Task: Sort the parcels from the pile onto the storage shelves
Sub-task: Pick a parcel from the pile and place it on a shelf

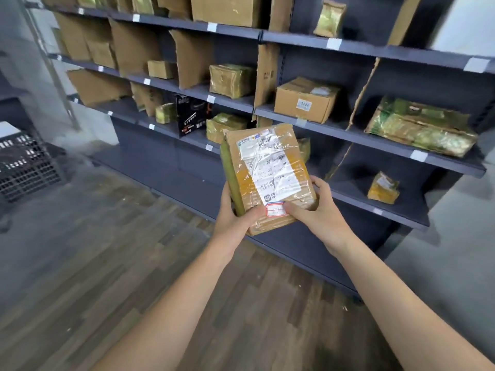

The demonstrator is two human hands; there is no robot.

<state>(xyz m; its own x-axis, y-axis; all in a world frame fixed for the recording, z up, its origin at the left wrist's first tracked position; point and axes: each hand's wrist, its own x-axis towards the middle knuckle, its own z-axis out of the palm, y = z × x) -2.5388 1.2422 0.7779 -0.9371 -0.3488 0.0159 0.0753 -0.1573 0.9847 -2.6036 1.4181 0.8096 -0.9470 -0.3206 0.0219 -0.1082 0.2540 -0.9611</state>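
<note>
Left hand [235, 218] and right hand [318, 212] both grip taped brown cardboard parcel [265, 172], unshelved. Dark grey metal shelves [375, 49] already hold many parcels; pile not visible.

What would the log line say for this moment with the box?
stage: parcel in hand, not shelved | left hand: grips parcel lower left | right hand: grips lower right, thumb by red-bordered sticker | shelves: ahead

A small white label [304, 104] on a shelved cardboard box [305, 100] reads "3445"; other print is illegible.
</note>
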